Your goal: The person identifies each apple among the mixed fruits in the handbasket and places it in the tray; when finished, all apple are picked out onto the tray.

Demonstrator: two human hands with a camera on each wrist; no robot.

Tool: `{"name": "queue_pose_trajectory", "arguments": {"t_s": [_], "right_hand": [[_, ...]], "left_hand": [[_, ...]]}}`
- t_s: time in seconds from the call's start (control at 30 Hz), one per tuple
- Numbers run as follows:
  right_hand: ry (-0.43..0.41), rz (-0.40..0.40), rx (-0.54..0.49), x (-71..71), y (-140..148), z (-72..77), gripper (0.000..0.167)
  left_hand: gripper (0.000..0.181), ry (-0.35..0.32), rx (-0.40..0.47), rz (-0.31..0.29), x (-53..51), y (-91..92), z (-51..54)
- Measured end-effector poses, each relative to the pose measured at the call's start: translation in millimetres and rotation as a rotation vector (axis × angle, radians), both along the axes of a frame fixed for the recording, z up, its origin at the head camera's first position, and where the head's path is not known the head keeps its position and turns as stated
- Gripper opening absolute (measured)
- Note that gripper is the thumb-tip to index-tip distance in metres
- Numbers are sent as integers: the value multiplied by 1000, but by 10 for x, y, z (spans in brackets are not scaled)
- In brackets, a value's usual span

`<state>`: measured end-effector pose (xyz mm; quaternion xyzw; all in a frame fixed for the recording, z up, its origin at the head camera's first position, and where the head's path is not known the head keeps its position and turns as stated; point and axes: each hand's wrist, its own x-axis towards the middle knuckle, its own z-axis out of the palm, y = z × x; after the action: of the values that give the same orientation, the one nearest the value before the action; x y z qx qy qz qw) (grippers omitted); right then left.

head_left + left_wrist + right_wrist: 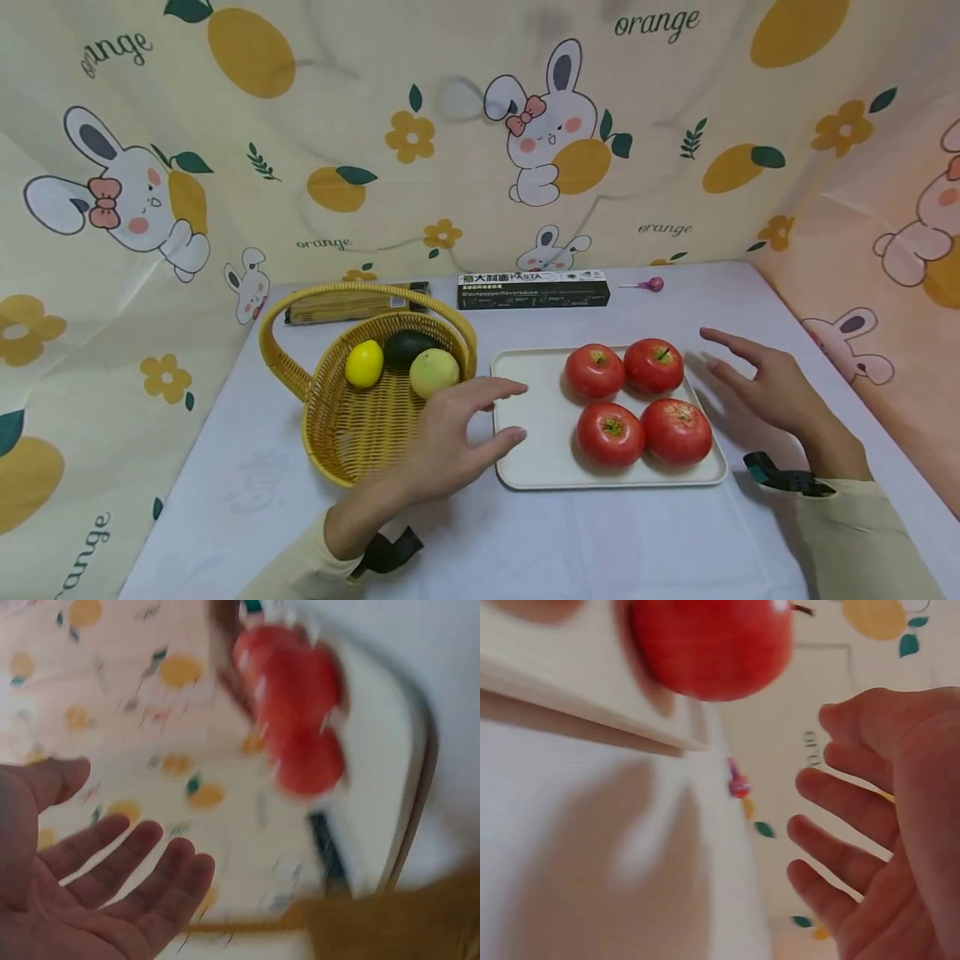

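Note:
A white rectangular tray point(528, 450) bears several red apples point(610, 435) grouped on its right half. My left hand point(453, 429) hovers between the wicker basket point(318, 433) and the tray's left edge, thumb and fingers apart, holding nothing. Beyond the tray's right edge, my right hand point(772, 387) is raised with spread fingers and also holds nothing. In the left wrist view, the left palm point(90, 900) shows bare, with the apples point(296, 705) blurred beyond it. One apple point(712, 645) appears close by the right fingers in the right wrist view.
Inside the basket lie a yellow lemon point(364, 364), a dark green avocado point(408, 347) and a pale green round fruit point(434, 372). Along the back are a pack of dry noodles point(337, 307), a black pasta box point(533, 292) and a lollipop point(655, 284).

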<state>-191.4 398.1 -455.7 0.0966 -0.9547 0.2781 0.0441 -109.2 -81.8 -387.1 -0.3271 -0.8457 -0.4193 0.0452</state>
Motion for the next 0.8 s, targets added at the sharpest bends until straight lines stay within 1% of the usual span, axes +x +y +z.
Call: {"name": "queue_pose_trajectory", "arguments": {"t_s": [0.07, 0.17, 0.23, 0.3, 0.33, 0.43, 0.5, 0.6, 0.67, 0.7, 0.73, 0.8], "right_hand": [[81, -28, 14, 29, 21, 111, 58], [245, -62, 15, 58, 57, 285, 52], [349, -69, 23, 70, 79, 415, 48], [433, -75, 42, 73, 91, 557, 47], [451, -78, 55, 79, 94, 634, 48], [525, -74, 115, 84, 91, 853, 50], [578, -71, 143, 77, 80, 977, 55], [619, -66, 189, 43, 53, 1103, 68], [627, -61, 219, 1, 33, 1134, 77], [619, -58, 240, -23, 29, 1131, 81], [606, -52, 260, -46, 26, 1115, 83], [587, -35, 296, -101, 30, 1042, 86]], "left_hand": [[43, 49, -5, 44, 12, -195, 130], [42, 145, 17, 120, 29, -512, 344], [42, 222, 30, 178, 49, -728, 480], [43, 307, 35, 236, 74, -939, 616], [44, 348, 38, 264, 89, -1040, 684], [45, 470, 4, 373, 127, -1328, 874], [41, 559, -18, 461, 130, -1514, 976], [45, 685, -67, 627, 93, -1767, 1067], [53, 740, -90, 732, 53, -1909, 1078], [56, 748, -108, 777, 31, -1963, 1070], [60, 742, -141, 816, 15, -2013, 1054], [66, 722, -198, 856, -42, -2096, 986]]}}
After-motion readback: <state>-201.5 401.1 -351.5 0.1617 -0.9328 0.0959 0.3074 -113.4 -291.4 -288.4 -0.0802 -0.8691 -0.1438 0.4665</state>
